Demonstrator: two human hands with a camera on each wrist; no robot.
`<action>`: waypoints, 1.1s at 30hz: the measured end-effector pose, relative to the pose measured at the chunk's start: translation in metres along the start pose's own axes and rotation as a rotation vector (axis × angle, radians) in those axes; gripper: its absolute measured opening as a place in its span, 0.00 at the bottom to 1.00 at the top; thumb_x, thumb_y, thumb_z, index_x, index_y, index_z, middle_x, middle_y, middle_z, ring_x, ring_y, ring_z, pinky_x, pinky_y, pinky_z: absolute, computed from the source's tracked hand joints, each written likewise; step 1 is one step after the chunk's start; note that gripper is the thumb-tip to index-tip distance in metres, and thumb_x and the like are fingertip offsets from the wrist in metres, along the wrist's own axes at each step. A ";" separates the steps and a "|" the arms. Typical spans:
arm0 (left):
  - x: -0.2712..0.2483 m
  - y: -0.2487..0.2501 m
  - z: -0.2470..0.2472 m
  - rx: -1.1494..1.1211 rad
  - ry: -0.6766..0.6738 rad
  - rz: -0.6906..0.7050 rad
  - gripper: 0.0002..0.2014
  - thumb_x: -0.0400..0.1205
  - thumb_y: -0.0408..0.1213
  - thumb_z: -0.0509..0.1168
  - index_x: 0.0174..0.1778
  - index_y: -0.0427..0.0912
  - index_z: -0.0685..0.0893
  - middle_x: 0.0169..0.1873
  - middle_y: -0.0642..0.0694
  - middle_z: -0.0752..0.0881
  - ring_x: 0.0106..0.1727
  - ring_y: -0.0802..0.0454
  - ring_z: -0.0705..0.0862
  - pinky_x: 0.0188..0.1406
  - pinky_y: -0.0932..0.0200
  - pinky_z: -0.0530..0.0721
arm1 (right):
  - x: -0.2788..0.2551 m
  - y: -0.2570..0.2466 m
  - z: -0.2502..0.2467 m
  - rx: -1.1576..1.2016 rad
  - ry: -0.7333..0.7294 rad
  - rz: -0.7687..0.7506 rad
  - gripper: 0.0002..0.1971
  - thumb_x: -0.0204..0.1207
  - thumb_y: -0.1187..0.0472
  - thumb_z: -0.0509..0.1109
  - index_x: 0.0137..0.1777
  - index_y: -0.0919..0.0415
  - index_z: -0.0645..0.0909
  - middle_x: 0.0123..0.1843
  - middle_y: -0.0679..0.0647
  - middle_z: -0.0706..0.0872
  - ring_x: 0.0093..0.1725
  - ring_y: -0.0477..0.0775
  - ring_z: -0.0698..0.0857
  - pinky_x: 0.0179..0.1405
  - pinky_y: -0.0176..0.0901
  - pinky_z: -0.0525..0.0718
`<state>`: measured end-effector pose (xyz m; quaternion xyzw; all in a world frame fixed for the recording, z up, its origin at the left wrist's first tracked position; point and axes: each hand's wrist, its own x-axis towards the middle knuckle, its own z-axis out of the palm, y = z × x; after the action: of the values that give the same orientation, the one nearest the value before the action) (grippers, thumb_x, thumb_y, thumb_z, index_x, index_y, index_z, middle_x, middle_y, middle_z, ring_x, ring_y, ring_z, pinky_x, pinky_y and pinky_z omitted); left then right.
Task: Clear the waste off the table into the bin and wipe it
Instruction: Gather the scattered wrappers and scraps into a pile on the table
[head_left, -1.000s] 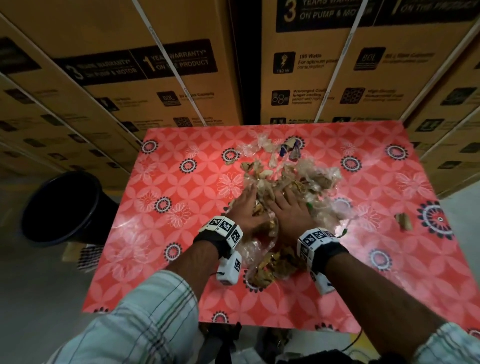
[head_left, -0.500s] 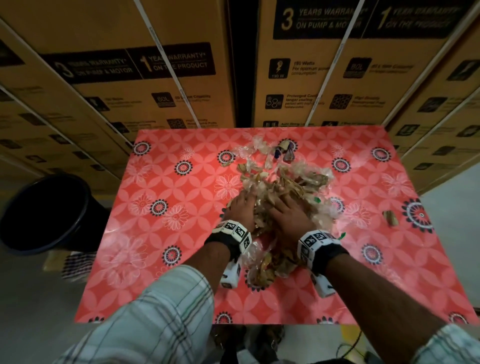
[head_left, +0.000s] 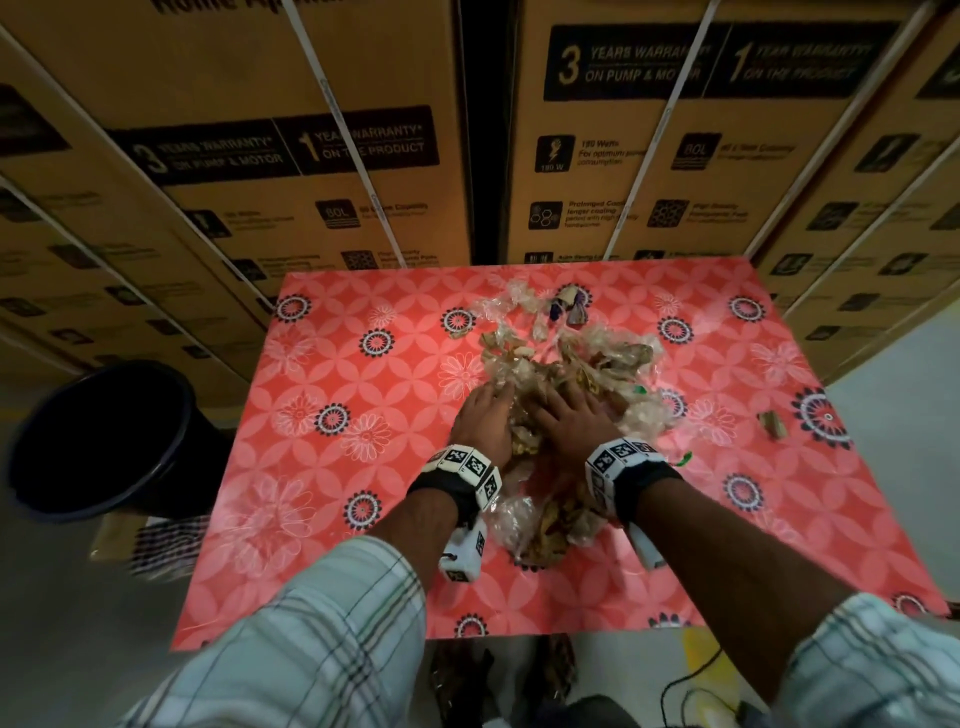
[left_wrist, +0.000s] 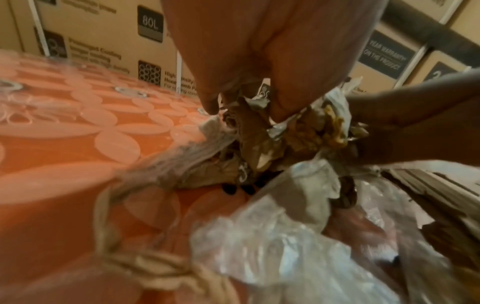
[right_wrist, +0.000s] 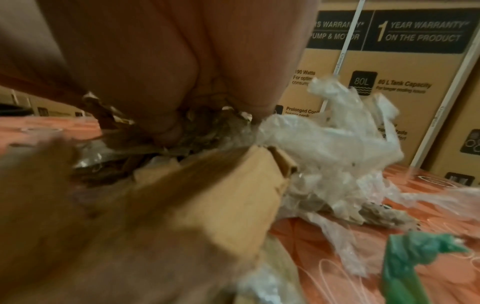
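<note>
A heap of waste, clear plastic film mixed with brown paper and card scraps, lies mid-table on the red flowered cloth. My left hand is sunk into the heap's left side; in the left wrist view its fingers curl down round brown scraps. My right hand lies spread over the heap's middle, with its fingers pressing into scraps beside crumpled plastic and a card piece. The black bin stands on the floor left of the table.
A small brown scrap lies alone at the right, a green shred by my right wrist, and a few wrappers beyond the heap. Stacked cardboard boxes wall the table's far side. Cables lie on the floor by the near edge.
Both hands have stayed in the heap, the left one a little deeper among the scraps. My view has shifted, so the bin sits further left.
</note>
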<state>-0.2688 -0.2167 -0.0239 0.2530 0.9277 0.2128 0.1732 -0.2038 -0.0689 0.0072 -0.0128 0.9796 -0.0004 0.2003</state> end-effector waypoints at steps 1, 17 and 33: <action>-0.001 0.002 -0.003 -0.013 0.023 0.009 0.33 0.84 0.25 0.54 0.86 0.47 0.54 0.85 0.42 0.54 0.86 0.41 0.51 0.83 0.40 0.57 | -0.002 0.002 -0.001 0.008 0.032 0.005 0.41 0.77 0.48 0.66 0.84 0.47 0.46 0.86 0.52 0.42 0.83 0.69 0.43 0.80 0.65 0.48; -0.008 0.074 -0.013 0.127 0.174 0.069 0.26 0.85 0.45 0.53 0.81 0.57 0.65 0.83 0.44 0.63 0.84 0.39 0.56 0.82 0.37 0.58 | -0.044 0.061 -0.005 0.111 0.363 -0.119 0.32 0.76 0.63 0.61 0.80 0.45 0.59 0.71 0.64 0.73 0.51 0.67 0.82 0.34 0.56 0.86; -0.024 0.104 -0.024 0.213 0.088 0.011 0.23 0.86 0.46 0.52 0.79 0.59 0.68 0.83 0.44 0.64 0.84 0.39 0.58 0.82 0.35 0.56 | -0.066 0.087 -0.021 0.210 0.435 -0.164 0.22 0.76 0.59 0.60 0.71 0.51 0.72 0.50 0.59 0.85 0.48 0.64 0.83 0.41 0.51 0.84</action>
<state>-0.2187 -0.1556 0.0518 0.2653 0.9504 0.1250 0.1033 -0.1532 0.0194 0.0515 -0.0711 0.9900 -0.1210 -0.0157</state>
